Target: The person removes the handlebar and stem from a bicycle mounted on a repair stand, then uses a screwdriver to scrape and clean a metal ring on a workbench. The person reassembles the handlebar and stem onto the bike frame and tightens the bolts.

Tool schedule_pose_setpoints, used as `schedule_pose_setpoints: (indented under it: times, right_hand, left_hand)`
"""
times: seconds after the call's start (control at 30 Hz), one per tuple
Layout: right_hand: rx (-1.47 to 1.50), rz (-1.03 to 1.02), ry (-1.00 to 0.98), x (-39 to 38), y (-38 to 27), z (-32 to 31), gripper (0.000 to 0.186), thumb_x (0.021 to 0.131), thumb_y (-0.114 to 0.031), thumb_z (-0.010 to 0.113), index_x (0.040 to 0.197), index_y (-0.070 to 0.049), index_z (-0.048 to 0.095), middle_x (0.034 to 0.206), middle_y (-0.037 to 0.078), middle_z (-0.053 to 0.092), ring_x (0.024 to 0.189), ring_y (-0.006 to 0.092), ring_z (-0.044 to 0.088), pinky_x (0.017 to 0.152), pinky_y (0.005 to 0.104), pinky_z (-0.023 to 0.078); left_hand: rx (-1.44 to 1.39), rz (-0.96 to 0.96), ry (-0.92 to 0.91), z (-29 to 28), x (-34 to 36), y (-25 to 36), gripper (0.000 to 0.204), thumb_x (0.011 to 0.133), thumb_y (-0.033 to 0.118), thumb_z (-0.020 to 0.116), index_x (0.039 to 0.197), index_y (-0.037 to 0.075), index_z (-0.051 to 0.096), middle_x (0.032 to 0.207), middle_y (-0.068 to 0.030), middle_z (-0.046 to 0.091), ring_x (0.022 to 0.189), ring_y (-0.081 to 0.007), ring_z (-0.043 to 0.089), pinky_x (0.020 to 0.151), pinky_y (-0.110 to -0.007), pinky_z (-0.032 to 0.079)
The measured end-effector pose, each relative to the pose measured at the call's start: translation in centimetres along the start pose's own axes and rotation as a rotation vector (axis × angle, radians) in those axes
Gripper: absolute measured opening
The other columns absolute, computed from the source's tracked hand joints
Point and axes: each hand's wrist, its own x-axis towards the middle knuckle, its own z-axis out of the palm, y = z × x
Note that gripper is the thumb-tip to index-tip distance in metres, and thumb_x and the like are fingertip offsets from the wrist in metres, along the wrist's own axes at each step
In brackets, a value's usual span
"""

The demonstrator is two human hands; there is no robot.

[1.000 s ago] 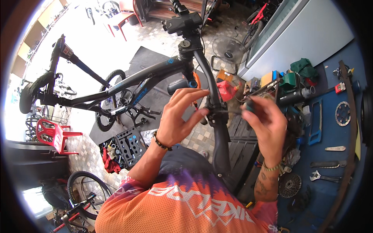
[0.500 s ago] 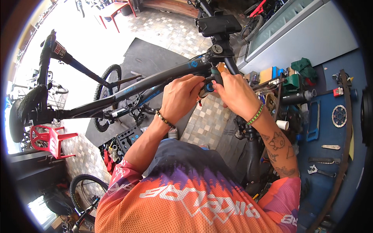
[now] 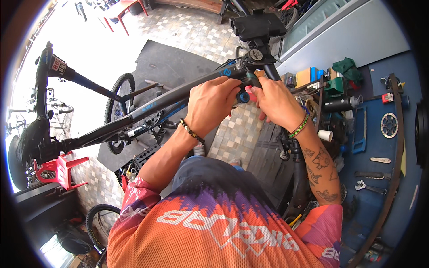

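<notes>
My left hand [image 3: 210, 102] is curled at the upper tube of the black and blue bicycle frame [image 3: 170, 96], just left of the head tube, its fingertips around something I cannot make out. My right hand [image 3: 279, 102] grips a dark green-handled tool [image 3: 252, 78] at the head tube, beside a blue ring [image 3: 243, 97]. Above them are the round stem cap [image 3: 256, 55] and a black phone mount [image 3: 258, 26] on the handlebar.
A blue bench [image 3: 375, 134] at right holds a brake rotor [image 3: 389, 125] and wrenches. A tool case [image 3: 147, 156] lies below the frame. A red plastic chair [image 3: 65, 172] stands at left, a pale cabinet [image 3: 335, 35] at upper right, another bicycle's wheel [image 3: 94, 223] at lower left.
Both hands have moved up from the black bar to the head tube area. The right hand's tool is now upright there. The front of the bicycle has shifted right in view.
</notes>
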Motion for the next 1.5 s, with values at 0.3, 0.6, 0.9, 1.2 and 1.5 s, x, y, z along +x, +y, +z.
schedule_pose_setpoints:
  times: [0.3, 0.6, 0.9, 1.2, 1.5]
  right_hand:
    - [0.095, 0.058, -0.046, -0.3, -0.2, -0.5, 0.027, 0.111, -0.013, 0.052, 0.103, 0.012, 0.057, 0.075, 0.027, 0.072, 0.056, 0.0322, 0.075, 0.056, 0.0433, 0.060]
    - [0.141, 0.015, -0.076, 0.2, 0.6, -0.7, 0.027, 0.111, -0.012, 0.052, 0.108, 0.014, 0.054, 0.075, 0.026, 0.072, 0.055, 0.0292, 0.075, 0.048, 0.0395, 0.060]
    - [0.184, 0.021, -0.160, 0.5, 0.5, -0.8, 0.026, 0.107, -0.012, 0.055, 0.109, 0.015, 0.053, 0.078, 0.025, 0.071, 0.060, 0.0347, 0.076, 0.055, 0.0409, 0.062]
    - [-0.084, -0.231, 0.042, 1.3, 3.0, 1.3, 0.021, 0.101, -0.008, 0.058, 0.103, 0.013, 0.054, 0.081, 0.028, 0.070, 0.075, 0.0385, 0.075, 0.066, 0.0446, 0.061]
    - [-0.242, -0.411, 0.286, 0.6, 4.3, 3.4, 0.029, 0.107, -0.014, 0.061, 0.113, 0.012, 0.053, 0.073, 0.030, 0.068, 0.074, 0.0439, 0.074, 0.064, 0.0506, 0.059]
  left_hand:
    - [-0.030, 0.097, 0.048, -2.7, 2.1, 1.7, 0.017, 0.093, 0.012, 0.079, 0.110, 0.009, 0.081, 0.093, -0.0102, 0.078, 0.072, -0.0239, 0.074, 0.065, -0.036, 0.057]
    - [-0.215, -0.063, 0.025, -4.0, 1.2, 1.4, 0.016, 0.092, 0.010, 0.080, 0.107, 0.003, 0.081, 0.088, -0.0102, 0.077, 0.068, -0.0187, 0.072, 0.062, -0.032, 0.055]
    - [-0.391, -0.269, 0.088, -2.6, 0.1, 2.3, 0.017, 0.098, 0.003, 0.075, 0.114, -0.002, 0.081, 0.092, -0.0089, 0.081, 0.078, -0.0103, 0.075, 0.069, -0.024, 0.060]
    - [-0.440, -0.359, 0.081, -2.5, 0.0, 1.7, 0.017, 0.102, 0.010, 0.072, 0.110, -0.002, 0.081, 0.088, -0.0078, 0.081, 0.075, -0.0109, 0.076, 0.067, -0.026, 0.060]
    - [-0.755, -0.585, 0.213, 0.5, -2.9, 0.9, 0.039, 0.110, 0.024, 0.063, 0.102, -0.010, 0.079, 0.081, -0.0133, 0.076, 0.064, -0.0149, 0.070, 0.058, -0.027, 0.058]
